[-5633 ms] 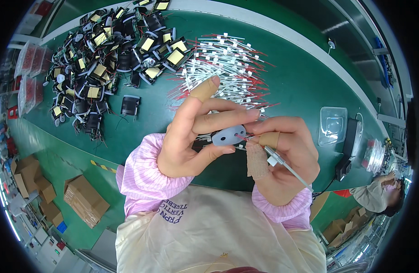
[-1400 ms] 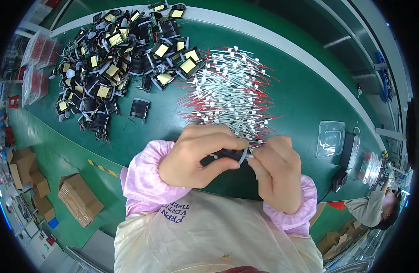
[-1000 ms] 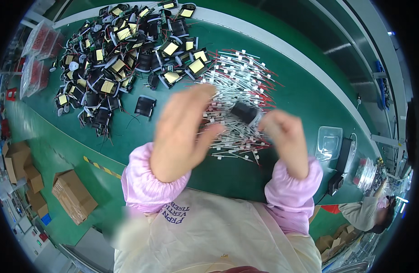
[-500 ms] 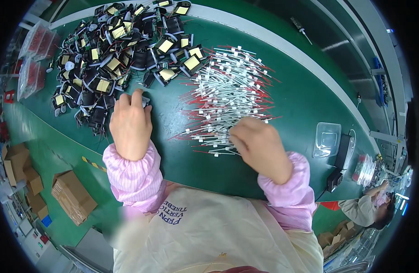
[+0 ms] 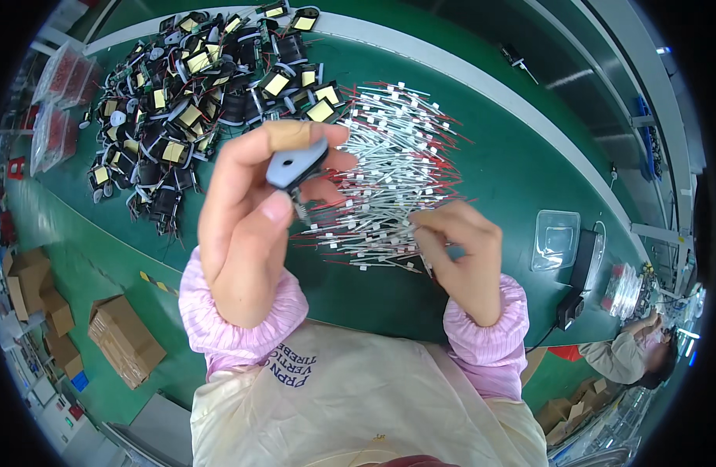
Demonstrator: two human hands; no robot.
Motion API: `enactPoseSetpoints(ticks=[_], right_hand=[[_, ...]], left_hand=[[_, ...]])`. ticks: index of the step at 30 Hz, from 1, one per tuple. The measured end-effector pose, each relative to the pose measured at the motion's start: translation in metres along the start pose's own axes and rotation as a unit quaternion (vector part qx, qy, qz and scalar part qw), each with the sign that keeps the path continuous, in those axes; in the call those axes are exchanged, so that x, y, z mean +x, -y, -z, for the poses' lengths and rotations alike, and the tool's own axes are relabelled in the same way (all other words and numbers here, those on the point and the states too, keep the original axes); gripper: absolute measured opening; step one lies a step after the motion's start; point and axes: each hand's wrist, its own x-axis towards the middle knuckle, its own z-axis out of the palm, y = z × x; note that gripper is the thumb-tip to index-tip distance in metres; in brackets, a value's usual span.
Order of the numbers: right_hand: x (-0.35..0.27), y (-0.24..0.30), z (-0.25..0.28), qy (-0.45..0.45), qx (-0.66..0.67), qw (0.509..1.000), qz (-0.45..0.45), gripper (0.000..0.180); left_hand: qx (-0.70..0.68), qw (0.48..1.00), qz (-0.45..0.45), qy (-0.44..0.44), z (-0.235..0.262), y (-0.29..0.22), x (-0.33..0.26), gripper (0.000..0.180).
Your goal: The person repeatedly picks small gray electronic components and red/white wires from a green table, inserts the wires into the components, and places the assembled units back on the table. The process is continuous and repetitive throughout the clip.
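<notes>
My left hand point(image 5: 245, 226) is raised over the near part of the green table, its fingers and thumb closed around a small device point(image 5: 296, 165). The device has a grey-blue face with a dark hole and a black edge; a metal coil-like part shows by my thumb. A tan bandage wraps one finger. At the near right side of a pile of connector wires point(image 5: 397, 156), my right hand point(image 5: 463, 253) pinches a wire lead, mostly hidden by the fingers. The piled wires are white and red with small white plugs.
A heap of black devices with yellow pads point(image 5: 191, 117) covers the table's far left. Clear plastic bags point(image 5: 58, 109) hang at its left edge. To the right are a clear tray point(image 5: 556, 240) and a black device point(image 5: 584, 265). Cardboard boxes point(image 5: 124, 338) stand on the floor; another person point(image 5: 630, 354) sits at right.
My left hand has lifted from beside the black heap, turned over and come right, now showing the device. My right hand has shifted slightly right and nearer, still pinching by the wires.
</notes>
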Motion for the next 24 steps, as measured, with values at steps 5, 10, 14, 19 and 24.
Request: enactPoseSetpoints(ticks=[5, 10, 14, 19, 24], right_hand=[[-0.010, 0.002, 0.008, -0.074, 0.431, 0.888, -0.139, 0.017], [-0.007, -0.003, 0.007, -0.005, 0.442, 0.896, -0.047, 0.017], [-0.004, -0.004, 0.005, -0.003, 0.389, 0.921, -0.029, 0.018], [-0.001, -0.003, 0.005, -0.017, 0.309, 0.951, 0.017, 0.018], [-0.002, 0.006, 0.003, -0.041, 0.206, 0.978, 0.019, 0.020]], left_hand=[[-0.062, 0.988, 0.139, 0.028, -0.017, 0.025, 0.002, 0.036], [0.052, 0.971, 0.116, 0.202, -0.014, 0.039, 0.007, 0.012], [0.065, 0.954, 0.132, 0.259, -0.016, 0.039, 0.007, 0.009], [0.071, 0.958, 0.127, 0.248, -0.015, 0.043, 0.005, 0.009], [0.094, 0.959, 0.122, 0.238, -0.017, 0.043, 0.004, 0.008]])
